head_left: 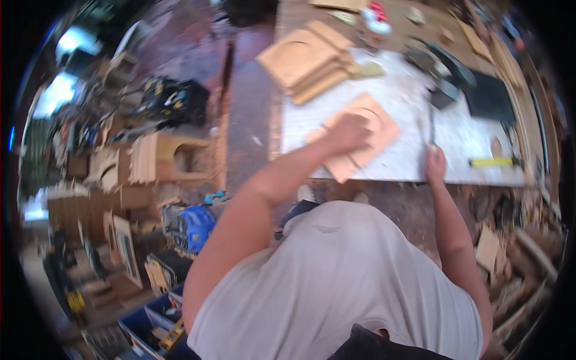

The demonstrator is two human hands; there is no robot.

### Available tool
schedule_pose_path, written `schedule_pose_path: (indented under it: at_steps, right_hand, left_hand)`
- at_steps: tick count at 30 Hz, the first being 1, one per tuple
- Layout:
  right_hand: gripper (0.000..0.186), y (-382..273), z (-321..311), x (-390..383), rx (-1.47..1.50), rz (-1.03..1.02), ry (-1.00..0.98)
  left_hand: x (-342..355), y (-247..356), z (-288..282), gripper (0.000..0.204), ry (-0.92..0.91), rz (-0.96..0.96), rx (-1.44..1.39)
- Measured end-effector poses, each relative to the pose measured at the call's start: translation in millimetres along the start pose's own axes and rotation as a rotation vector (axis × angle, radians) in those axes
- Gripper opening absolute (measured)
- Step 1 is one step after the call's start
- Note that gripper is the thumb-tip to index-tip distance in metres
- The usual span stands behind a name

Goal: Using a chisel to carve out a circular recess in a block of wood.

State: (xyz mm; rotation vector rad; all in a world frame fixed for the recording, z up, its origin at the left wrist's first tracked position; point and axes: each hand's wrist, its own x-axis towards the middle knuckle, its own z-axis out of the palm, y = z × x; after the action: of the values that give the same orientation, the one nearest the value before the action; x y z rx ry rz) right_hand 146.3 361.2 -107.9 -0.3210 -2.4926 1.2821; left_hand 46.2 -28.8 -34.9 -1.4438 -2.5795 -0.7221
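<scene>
The scene is lit by soft daylight, with blown-out bluish-white patches seen at the upper left. The pale tabletop (414, 120) is rendered bright and slightly washed out (its surface detail is largely lost). Shadows are kept faint. Softness and motion blur are spread throughout, and straight edges are bent toward a black, vignetted fisheye rim.

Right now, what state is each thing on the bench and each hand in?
Left hand: pressed flat on the wooden panel.
Wooden panel: lying flat, one corner past the bench edge.
Right hand: closed around a thin dark tool standing on the bench.
Stack of panels: piled, fanned unevenly.
Yellow tool: lying flat, untouched.
</scene>
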Motion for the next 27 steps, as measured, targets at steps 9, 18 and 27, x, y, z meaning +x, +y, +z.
schedule_pose_path:
  at_steps: [9,18,27]
  right_hand:
    - [0.037,-44,-13,-10,0.2,0.153,-0.143]
    - [0.037,-51,-13,-15,0.134,0.19,-0.065]
    - [0.035,-48,-13,-16,0.081,0.277,0.102]
  left_hand:
    - [22,-17,-44,0.065,-0.027,-0.636,-0.091]
    - [29,-13,-23,0.064,-0.069,-0.954,-0.228]
    - [28,-29,-56,0.057,-0.093,-0.764,-0.27]
